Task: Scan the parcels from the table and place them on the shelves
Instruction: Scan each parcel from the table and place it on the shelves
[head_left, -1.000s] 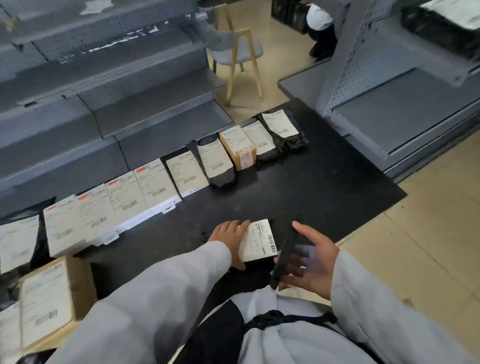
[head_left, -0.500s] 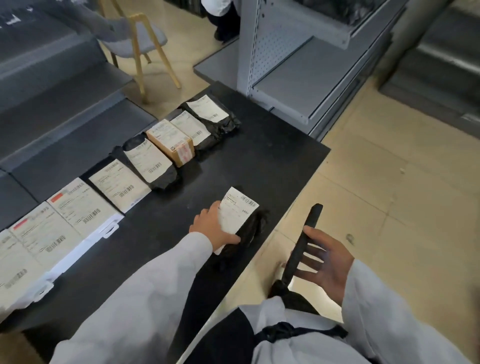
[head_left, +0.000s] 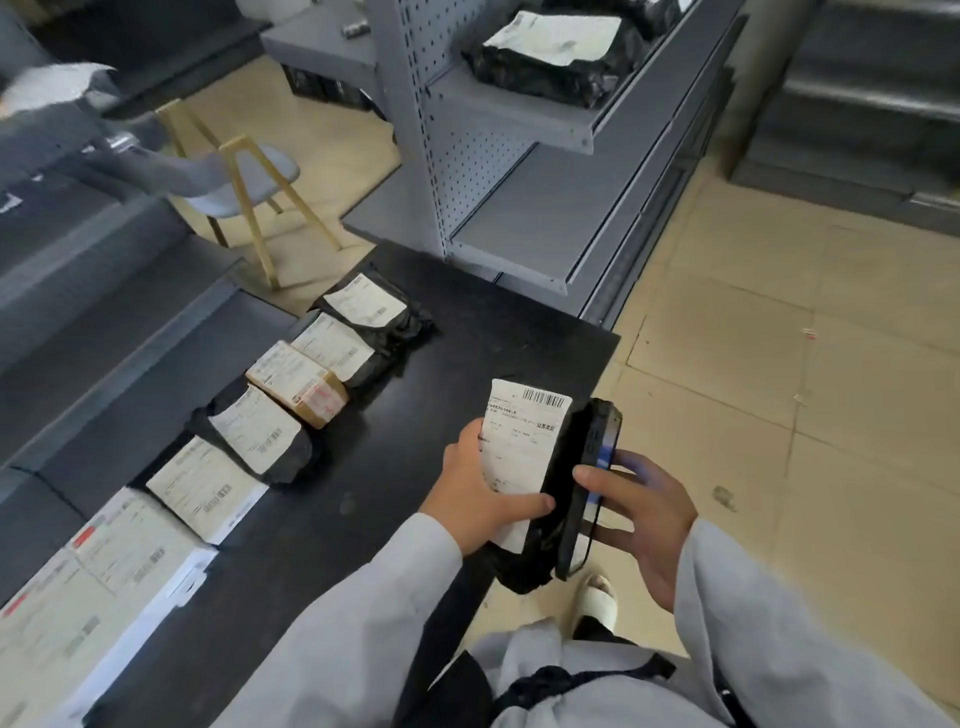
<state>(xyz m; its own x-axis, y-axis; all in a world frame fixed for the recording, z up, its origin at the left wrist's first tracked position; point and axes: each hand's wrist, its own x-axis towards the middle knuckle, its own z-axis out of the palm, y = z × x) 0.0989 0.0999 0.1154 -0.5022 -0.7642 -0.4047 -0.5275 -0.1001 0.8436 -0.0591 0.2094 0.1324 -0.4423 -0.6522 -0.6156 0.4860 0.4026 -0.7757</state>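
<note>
My left hand (head_left: 480, 496) grips a small black-bagged parcel (head_left: 522, 457) with a white barcode label, lifted off the black table (head_left: 467, 332) near its right front corner. Pressed against the parcel's right side is a dark handheld scanner (head_left: 589, 483), held edge-on by my right hand (head_left: 641, 519). A row of labelled parcels lies along the table's far edge: black bags (head_left: 363, 306), a small cardboard box (head_left: 296, 382), another black bag (head_left: 257, 431) and white flat mailers (head_left: 205, 486).
Grey metal shelving (head_left: 519, 218) stands just beyond the table's right end, with a black-bagged parcel (head_left: 556, 52) on its upper shelf. More grey shelves run along the left. A wooden-legged chair (head_left: 249, 176) stands behind the table. Tiled floor opens to the right.
My left hand has lifted the parcel off the table and tilted its label up. My right hand has brought the scanner in against it. The view has swung right toward the shelving.
</note>
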